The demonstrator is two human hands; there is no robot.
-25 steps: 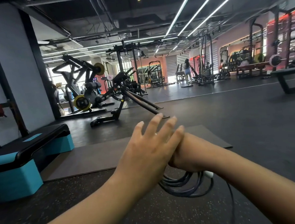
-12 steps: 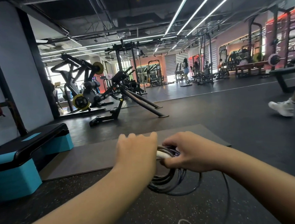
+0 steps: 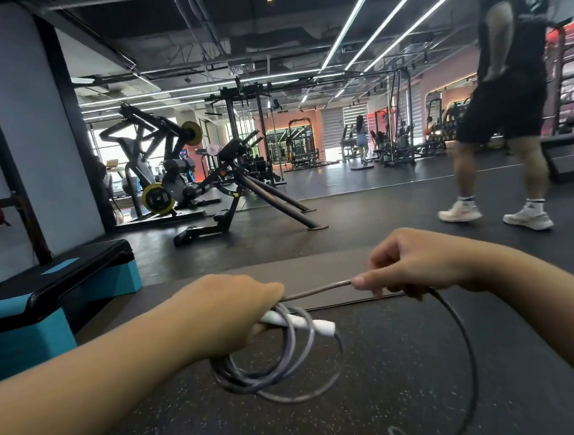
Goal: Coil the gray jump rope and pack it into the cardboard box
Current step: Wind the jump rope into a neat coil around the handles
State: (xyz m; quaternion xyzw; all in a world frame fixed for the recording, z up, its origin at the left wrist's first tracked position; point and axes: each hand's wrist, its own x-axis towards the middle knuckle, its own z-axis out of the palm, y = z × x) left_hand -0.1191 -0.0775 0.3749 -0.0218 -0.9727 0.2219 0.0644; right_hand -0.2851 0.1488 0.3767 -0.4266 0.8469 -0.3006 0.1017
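Note:
The gray jump rope (image 3: 277, 372) hangs in several loops under my left hand (image 3: 231, 311), which is shut on the loops and on a white handle (image 3: 300, 321) that sticks out to the right. A straight stretch of rope runs from that hand to my right hand (image 3: 416, 262), which pinches it between thumb and fingers. From the right hand the loose rope (image 3: 468, 357) curves down to the floor at the bottom right. No cardboard box is in view.
A teal and black step platform (image 3: 55, 297) stands at the left. A gray floor mat (image 3: 317, 270) lies under my hands. A person in black shorts and white shoes (image 3: 502, 138) walks across the right. Weight machines (image 3: 179, 177) stand behind.
My hands were together over the coil; now they are apart, the right hand drawn out to the right with a stretch of rope. A person has walked into view at the right.

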